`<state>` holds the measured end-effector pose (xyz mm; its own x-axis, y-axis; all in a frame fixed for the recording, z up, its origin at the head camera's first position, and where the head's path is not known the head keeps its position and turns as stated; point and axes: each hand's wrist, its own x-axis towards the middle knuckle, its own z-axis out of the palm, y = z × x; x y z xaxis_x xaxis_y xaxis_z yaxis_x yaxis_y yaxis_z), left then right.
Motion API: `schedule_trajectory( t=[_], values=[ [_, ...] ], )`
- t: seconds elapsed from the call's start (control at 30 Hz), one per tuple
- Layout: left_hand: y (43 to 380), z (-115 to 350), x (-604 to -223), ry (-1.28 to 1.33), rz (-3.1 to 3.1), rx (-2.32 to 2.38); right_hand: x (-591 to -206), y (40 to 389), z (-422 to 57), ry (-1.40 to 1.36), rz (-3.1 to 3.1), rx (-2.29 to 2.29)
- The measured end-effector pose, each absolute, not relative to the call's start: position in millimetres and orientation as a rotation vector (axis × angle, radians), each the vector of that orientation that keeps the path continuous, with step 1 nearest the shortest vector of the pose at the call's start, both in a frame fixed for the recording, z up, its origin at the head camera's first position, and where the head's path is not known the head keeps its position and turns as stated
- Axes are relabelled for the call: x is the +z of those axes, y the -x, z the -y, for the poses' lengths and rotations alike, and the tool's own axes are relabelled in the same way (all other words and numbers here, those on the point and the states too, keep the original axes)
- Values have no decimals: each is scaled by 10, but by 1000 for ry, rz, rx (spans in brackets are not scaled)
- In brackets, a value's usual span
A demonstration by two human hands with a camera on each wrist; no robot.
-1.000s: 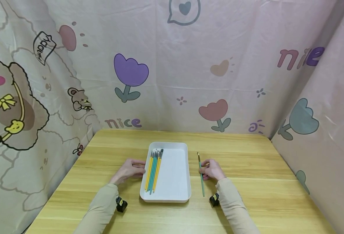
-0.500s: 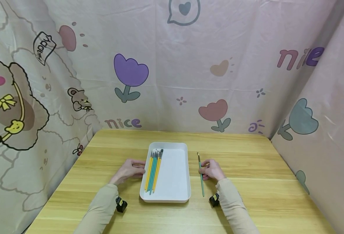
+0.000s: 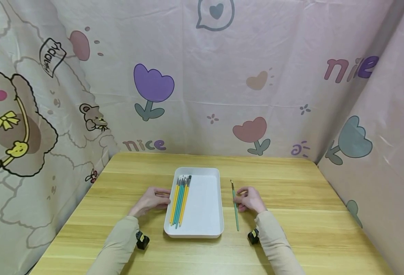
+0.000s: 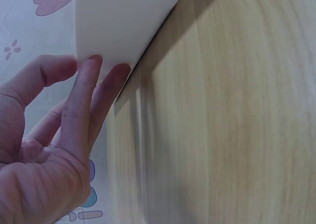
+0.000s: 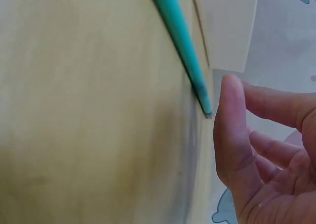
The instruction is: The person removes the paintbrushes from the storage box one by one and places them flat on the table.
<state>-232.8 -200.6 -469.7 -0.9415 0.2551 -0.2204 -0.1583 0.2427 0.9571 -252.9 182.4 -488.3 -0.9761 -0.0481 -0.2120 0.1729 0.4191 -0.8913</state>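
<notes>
A white rectangular tray point(image 3: 203, 206) stands mid-table, with several yellow and teal paintbrushes point(image 3: 180, 202) lying side by side along its left half. My left hand point(image 3: 151, 200) is at the tray's left side; in the left wrist view its extended fingertips touch the outer wall point(image 4: 123, 26). One teal paintbrush point(image 3: 236, 217) lies lengthwise on the table, right of the tray. Just to its right is my right hand point(image 3: 250, 199), fingertips close to the handle. The right wrist view has the teal handle point(image 5: 180, 41) on the tabletop, beside the thumb and bent index finger, nothing gripped.
The wooden table point(image 3: 298, 198) reaches back to a printed fabric curtain point(image 3: 202, 88), which also hangs along both sides. A small black wrist device point(image 3: 142, 240) sits by the left sleeve, and a similar device point(image 3: 253, 236) by the right.
My right wrist has shifted slightly to the right, while the lone paintbrush sits a touch further left. The left hand and the tray hold the same place.
</notes>
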Motion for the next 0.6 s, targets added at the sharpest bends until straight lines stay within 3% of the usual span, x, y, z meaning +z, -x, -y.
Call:
schedule_trajectory(
  t=[0.6],
  values=[
    [2354, 2016, -4711, -77, -2178, 1763, -4532, 2516, -1605, 66, -2254, -1766]
  ],
)
